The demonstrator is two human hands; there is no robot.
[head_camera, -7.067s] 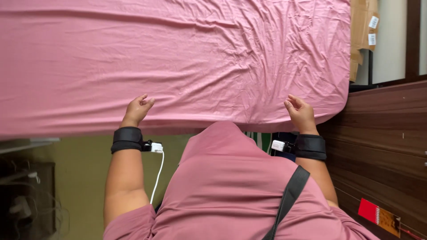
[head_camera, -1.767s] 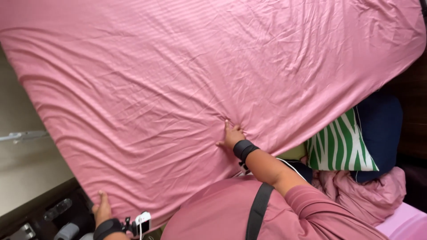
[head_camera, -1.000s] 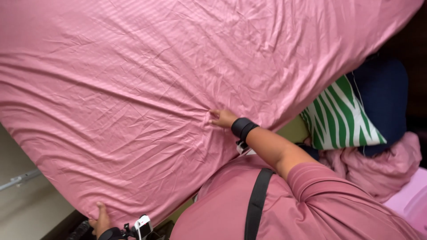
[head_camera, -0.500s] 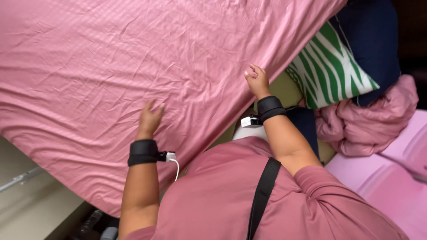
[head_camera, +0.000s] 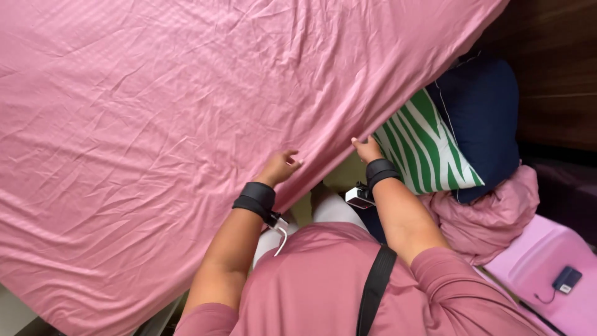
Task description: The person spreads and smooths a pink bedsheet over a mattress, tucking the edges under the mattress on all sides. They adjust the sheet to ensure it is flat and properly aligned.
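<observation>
A pink fitted sheet (head_camera: 186, 124) covers a mattress that fills most of the head view. My left hand (head_camera: 280, 167) rests at the mattress edge, fingers curled on the sheet's side. My right hand (head_camera: 367, 149) grips the sheet's edge further right, close to a green-and-white striped pillow (head_camera: 429, 152). Both wrists wear black bands with small devices. What my fingertips hold under the edge is hidden.
A dark blue pillow (head_camera: 488, 118) lies behind the striped one. A crumpled pink cloth (head_camera: 485, 218) sits below them. A pink box (head_camera: 547, 274) with a small dark device (head_camera: 567, 279) is at the lower right. Dark wood panelling (head_camera: 553, 68) is at the upper right.
My left hand has come up from the lower mattress corner to the edge near my right hand. My view has shifted right along the mattress, so the pillows now show more.
</observation>
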